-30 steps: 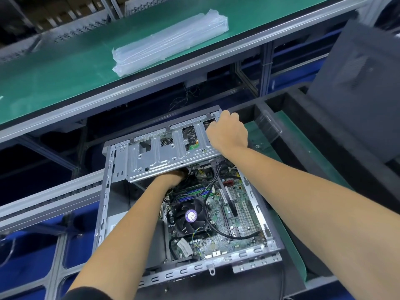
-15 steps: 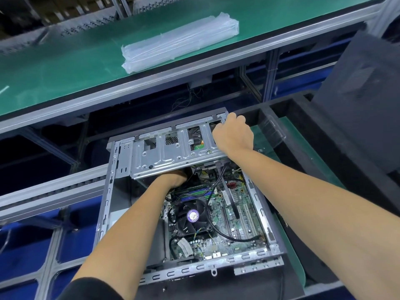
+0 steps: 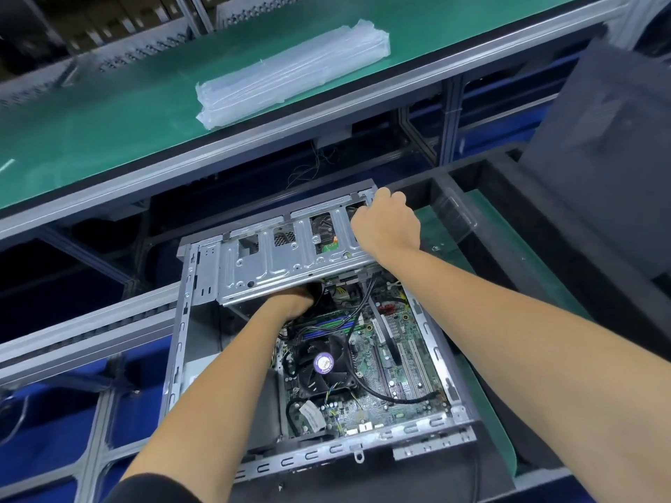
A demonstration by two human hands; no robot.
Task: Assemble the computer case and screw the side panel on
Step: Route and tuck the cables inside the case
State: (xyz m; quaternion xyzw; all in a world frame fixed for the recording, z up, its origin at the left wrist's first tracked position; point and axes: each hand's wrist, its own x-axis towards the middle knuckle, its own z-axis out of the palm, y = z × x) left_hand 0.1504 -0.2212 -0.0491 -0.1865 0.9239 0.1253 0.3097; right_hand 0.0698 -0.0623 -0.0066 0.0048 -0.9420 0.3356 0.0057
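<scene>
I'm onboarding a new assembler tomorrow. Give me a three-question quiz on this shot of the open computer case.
1. True or false: the side panel is already screwed onto the computer case.
2. Which hand reaches under the drive cage? A) left hand B) right hand C) neither
3. Fill in: the stack of clear plastic bags lies on the ____ bench mat.

Key: 1 false, the motherboard is exposed. 2 A; the left hand is under it, the right hand grips its far right corner. 3 green.
</scene>
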